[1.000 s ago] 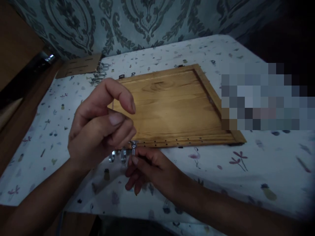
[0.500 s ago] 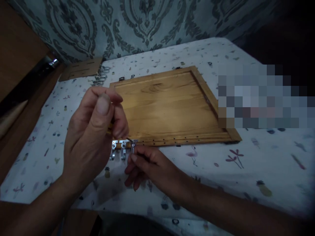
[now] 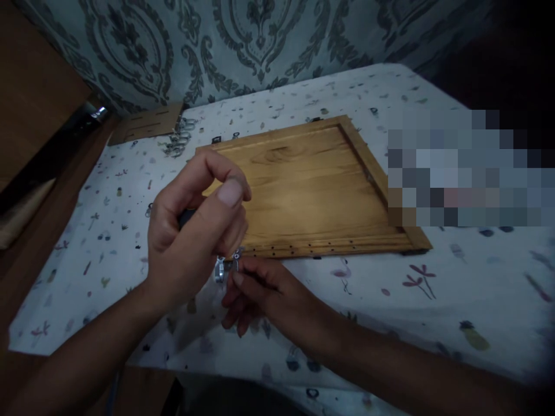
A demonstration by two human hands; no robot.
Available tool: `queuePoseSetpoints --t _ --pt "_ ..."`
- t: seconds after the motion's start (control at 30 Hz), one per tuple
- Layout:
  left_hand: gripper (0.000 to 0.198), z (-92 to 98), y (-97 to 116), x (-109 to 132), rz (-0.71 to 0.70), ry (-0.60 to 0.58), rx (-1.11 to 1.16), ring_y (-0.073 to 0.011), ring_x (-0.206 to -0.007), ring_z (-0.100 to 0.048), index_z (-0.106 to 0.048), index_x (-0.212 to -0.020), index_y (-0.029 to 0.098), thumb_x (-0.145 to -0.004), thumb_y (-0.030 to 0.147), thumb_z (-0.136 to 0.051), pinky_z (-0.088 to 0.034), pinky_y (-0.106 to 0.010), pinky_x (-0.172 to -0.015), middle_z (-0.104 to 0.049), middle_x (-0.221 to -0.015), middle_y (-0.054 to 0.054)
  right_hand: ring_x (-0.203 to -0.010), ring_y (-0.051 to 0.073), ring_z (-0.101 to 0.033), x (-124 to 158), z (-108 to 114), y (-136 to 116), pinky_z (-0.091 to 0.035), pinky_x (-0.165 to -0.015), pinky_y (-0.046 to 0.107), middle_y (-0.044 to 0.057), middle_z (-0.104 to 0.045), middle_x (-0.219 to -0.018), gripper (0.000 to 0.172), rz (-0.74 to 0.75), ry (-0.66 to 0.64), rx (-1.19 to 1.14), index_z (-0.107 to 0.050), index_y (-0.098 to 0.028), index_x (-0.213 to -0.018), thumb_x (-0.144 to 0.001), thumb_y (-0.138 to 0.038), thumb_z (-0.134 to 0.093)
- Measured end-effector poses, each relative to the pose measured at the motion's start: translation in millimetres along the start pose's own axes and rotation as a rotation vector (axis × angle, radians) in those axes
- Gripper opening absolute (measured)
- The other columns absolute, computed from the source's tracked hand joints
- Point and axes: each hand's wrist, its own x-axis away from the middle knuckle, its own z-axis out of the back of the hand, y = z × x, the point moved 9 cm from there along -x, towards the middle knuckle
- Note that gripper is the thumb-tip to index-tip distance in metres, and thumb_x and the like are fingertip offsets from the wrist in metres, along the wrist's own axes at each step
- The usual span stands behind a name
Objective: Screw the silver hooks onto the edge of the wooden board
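Observation:
My left hand (image 3: 195,231) is closed around a screwdriver, its dark handle end (image 3: 186,217) showing between thumb and palm. The rest of the tool is hidden behind my fingers. Below it, my right hand (image 3: 260,289) pinches a small silver hinge (image 3: 236,261) against the near edge of a wooden panel (image 3: 295,185). A second metal hinge (image 3: 219,270) sits just left of that one, partly covered by my left hand. Small dark holes run in pairs along the panel's near edge, to the right of the hinges.
Several loose metal hinges (image 3: 177,138) lie beyond the panel's left corner, beside a flat brown board (image 3: 147,124). A printed white cloth (image 3: 99,260) covers the table. Patterned fabric (image 3: 260,40) rises behind it. A pixelated patch hides the right side.
My left hand has shifted right and turned, bringing the dark handle end into view and hiding the leftmost hinge. My right hand stays at its hinge.

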Motion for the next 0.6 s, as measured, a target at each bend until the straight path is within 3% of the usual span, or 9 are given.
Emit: queuePoseSetpoints --t 0.2,0.33,0.6 --pt "0.017 -5.6 -2.8 -0.3 0.043 -0.115 -0.028 -0.0034 -0.033 -0.016 -0.056 -0.075 0.021 -0.092 0.021 -0.055 -0.022 -0.019 -0.035 -0.027 -0.046 0.01 -0.055 0.009 -0.066 -0.7 0.4 0.3 -0.051 -0.048 0.017 -0.003 -0.06 -0.067 0.023 0.016 -0.001 -0.012 -0.051 -0.016 -0.079 -0.089 -0.033 -0.062" --pt "0.014 -7.4 -0.2 0.3 -0.037 -0.166 -0.002 -0.0028 -0.034 -0.018 -0.058 -0.08 0.019 -0.093 0.023 -0.057 -0.024 -0.021 -0.035 -0.032 -0.048 0.009 -0.054 0.009 -0.066 -0.2 1.6 0.7 -0.051 -0.048 0.017 -0.002 -0.061 -0.067 0.022 0.004 0.027 -0.004 -0.051 -0.016 -0.08 -0.09 -0.033 -0.062" --pt "0.026 14.3 15.4 -1.8 -0.161 0.012 0.126 -0.0031 -0.031 -0.017 -0.058 -0.072 0.015 -0.091 0.004 -0.042 -0.02 -0.017 -0.031 -0.025 -0.044 0.008 -0.056 0.008 -0.066 3.2 1.2 -2.3 -0.051 -0.05 0.017 -0.001 -0.061 -0.07 0.018 -0.017 0.027 0.035 -0.052 -0.016 -0.08 -0.093 -0.028 -0.056"
